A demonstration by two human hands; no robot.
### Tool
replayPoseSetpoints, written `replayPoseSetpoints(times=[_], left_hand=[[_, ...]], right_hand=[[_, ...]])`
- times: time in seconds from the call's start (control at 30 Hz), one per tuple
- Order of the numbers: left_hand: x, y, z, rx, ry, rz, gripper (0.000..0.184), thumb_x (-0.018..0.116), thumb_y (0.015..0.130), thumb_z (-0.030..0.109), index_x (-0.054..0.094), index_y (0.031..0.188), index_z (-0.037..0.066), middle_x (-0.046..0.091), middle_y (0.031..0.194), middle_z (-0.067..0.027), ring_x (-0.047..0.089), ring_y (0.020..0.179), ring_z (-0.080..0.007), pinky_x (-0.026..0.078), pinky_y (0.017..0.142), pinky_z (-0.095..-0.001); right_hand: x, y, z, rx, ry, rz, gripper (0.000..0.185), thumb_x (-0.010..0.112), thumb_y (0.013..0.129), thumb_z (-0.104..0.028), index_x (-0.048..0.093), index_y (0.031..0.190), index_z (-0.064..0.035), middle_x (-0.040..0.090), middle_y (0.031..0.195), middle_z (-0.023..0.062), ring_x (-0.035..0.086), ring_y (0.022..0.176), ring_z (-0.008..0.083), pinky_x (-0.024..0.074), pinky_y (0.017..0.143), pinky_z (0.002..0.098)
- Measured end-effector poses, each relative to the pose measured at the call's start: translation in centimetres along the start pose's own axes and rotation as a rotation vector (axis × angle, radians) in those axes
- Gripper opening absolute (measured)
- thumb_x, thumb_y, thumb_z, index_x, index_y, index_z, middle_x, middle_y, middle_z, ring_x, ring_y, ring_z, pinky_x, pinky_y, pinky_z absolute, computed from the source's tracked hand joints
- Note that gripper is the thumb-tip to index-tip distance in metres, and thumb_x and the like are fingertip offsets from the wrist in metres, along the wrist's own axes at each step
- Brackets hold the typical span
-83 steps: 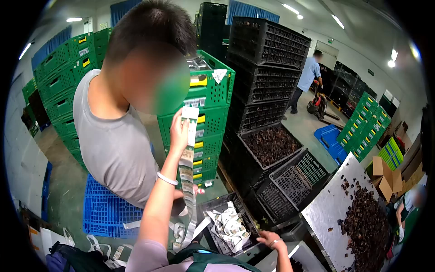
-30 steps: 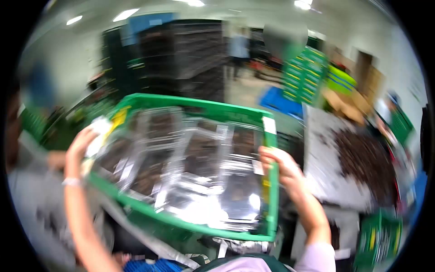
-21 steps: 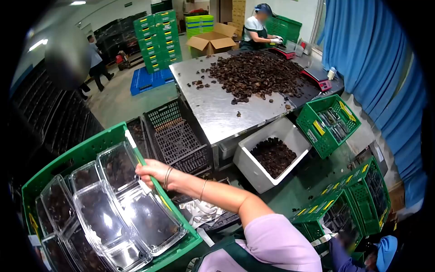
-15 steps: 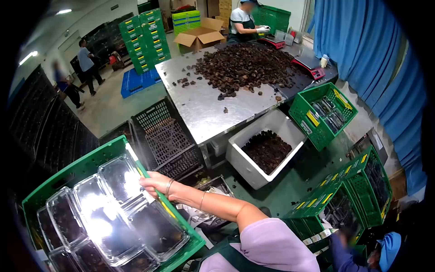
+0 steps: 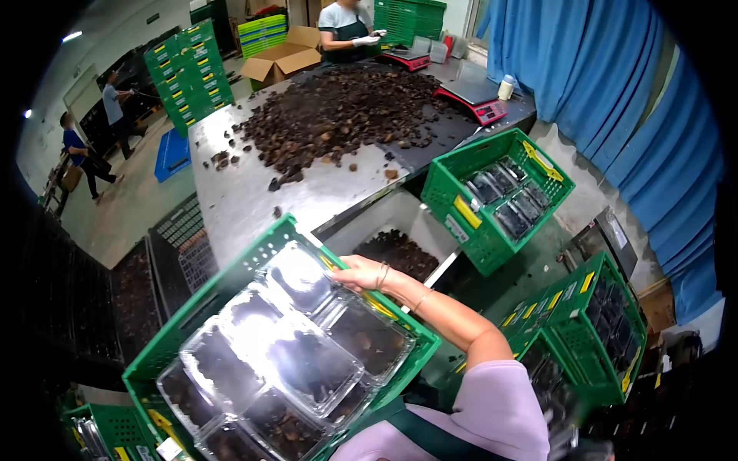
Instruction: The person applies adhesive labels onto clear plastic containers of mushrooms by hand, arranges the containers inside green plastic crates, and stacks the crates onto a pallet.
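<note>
My right hand grips the right rim of a green plastic crate, its fingers closed over the edge by a yellow handle clip. The crate is tilted in front of me. Inside lie several clear plastic clamshell boxes holding dark brown pieces, stacked in layers, with strong glare on the lids. My left hand is out of view, and the crate's lower left corner shows no fingers. Just beyond my right hand is a white tub with dark pieces, partly hidden by the crate.
A metal table carries a heap of dark brown pieces and red scales. Another crate of filled boxes stands at its right corner. More green crates stand lower right. A gloved co-worker is behind the table; two people walk far left.
The crate in my right hand has moved right and now overlaps the table's front edge and the tub. My view has turned left-to-right. The co-worker at lower right has mostly left view.
</note>
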State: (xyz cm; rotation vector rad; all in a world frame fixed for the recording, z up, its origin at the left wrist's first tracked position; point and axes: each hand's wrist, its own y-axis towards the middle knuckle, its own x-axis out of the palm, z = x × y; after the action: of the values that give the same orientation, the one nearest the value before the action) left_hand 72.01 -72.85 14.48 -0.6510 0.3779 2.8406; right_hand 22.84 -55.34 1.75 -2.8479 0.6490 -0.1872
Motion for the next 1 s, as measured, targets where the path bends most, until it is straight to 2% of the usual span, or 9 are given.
replayPoseSetpoints(times=[0.2,0.37,0.4,0.5,0.57,0.63,0.73,0.87,1.0], left_hand=[[19.2,-5.0,0.5,-0.239,-0.291,-0.184,0.023,0.049,0.091,0.015,0.052,0.109,0.001,0.059,0.095,-0.0099,0.057,0.083,-0.0185,0.047,0.07,-0.0301],[30.9,-8.1,-2.8,-0.441,-0.513,-0.281,0.02,0.049,0.09,0.014,0.051,0.106,0.001,0.061,0.087,-0.0064,0.06,0.074,-0.0141,0.049,0.062,-0.0266],[32.6,-7.5,-3.5,-0.61,-0.516,-0.32,0.025,0.05,0.09,0.012,0.05,0.112,0.0,0.06,0.092,-0.007,0.058,0.08,-0.0138,0.047,0.07,-0.0266],[38.6,-9.0,-5.0,-0.534,-0.499,-0.267,0.023,0.05,0.091,0.015,0.051,0.107,-0.001,0.057,0.087,-0.0047,0.053,0.074,-0.0114,0.043,0.065,-0.0258],[41.8,-9.8,-3.5,-0.484,-0.515,-0.322,0.022,0.049,0.091,0.017,0.053,0.104,-0.001,0.057,0.086,-0.004,0.051,0.074,-0.0103,0.042,0.066,-0.026],[44.3,-9.7,-3.6,-0.447,-0.432,-0.333,0.021,0.049,0.092,0.018,0.054,0.1,-0.001,0.057,0.085,-0.0042,0.05,0.075,-0.0093,0.042,0.067,-0.0264],[47.6,-9.5,-6.2,-0.313,-0.342,-0.267,0.022,0.049,0.092,0.019,0.055,0.097,-0.002,0.057,0.083,-0.0039,0.049,0.072,-0.0095,0.041,0.065,-0.0258],[47.3,-9.0,-5.4,-0.259,-0.122,-0.306,0.026,0.048,0.092,0.021,0.055,0.094,-0.004,0.058,0.08,-0.0078,0.049,0.071,-0.0132,0.042,0.066,-0.0291],[47.6,-8.9,-4.3,-0.22,-0.064,-0.282,0.028,0.048,0.092,0.022,0.054,0.094,-0.006,0.058,0.081,-0.0102,0.048,0.073,-0.0152,0.042,0.069,-0.03]], right_hand=[[-19.7,-6.3,7.1,0.114,-0.394,0.29,0.016,0.056,0.081,-0.019,0.055,0.083,-0.0035,0.053,0.062,0.0025,0.045,0.047,0.0106,0.0375,0.043,0.0266],[-31.5,-12.0,9.1,0.355,-0.212,0.568,0.024,0.058,0.083,-0.023,0.057,0.09,-0.0011,0.051,0.058,0.0035,0.048,0.045,0.0131,0.0406,0.043,0.0283],[-32.9,-12.5,9.2,0.382,-0.205,0.607,0.026,0.059,0.083,-0.024,0.057,0.093,-0.0004,0.052,0.059,0.0039,0.049,0.044,0.0136,0.041,0.042,0.0283],[-36.5,-13.2,10.2,0.367,-0.315,0.798,0.033,0.06,0.082,-0.026,0.057,0.1,0.0022,0.055,0.063,0.0073,0.05,0.042,0.0139,0.0417,0.04,0.0305],[-40.1,-13.0,11.7,0.404,-0.533,0.857,0.044,0.061,0.08,-0.033,0.058,0.105,0.0028,0.062,0.079,0.0172,0.061,0.068,0.0277,0.0481,0.064,0.0383],[-41.4,-11.8,12.6,0.396,-0.778,0.983,0.05,0.06,0.078,-0.039,0.059,0.107,0.0011,0.06,0.102,0.0258,0.056,0.1,0.0382,0.0417,0.088,0.0422],[-42.8,-9.1,15.2,0.172,-0.955,1.121,0.043,0.059,0.08,-0.037,0.06,0.106,-0.0026,0.063,0.091,0.0226,0.06,0.089,0.0367,0.0453,0.077,0.0428],[-41.9,-5.8,15.8,0.431,-1.007,1.073,0.033,0.054,0.084,-0.031,0.056,0.108,-0.0087,0.062,0.082,0.0234,0.058,0.077,0.0427,0.046,0.069,0.0492],[-40.3,-7.5,15.0,0.154,-1.025,1.012,0.038,0.054,0.086,-0.02,0.048,0.12,-0.0054,0.058,0.103,0.0243,0.055,0.095,0.0401,0.0441,0.08,0.0462]])
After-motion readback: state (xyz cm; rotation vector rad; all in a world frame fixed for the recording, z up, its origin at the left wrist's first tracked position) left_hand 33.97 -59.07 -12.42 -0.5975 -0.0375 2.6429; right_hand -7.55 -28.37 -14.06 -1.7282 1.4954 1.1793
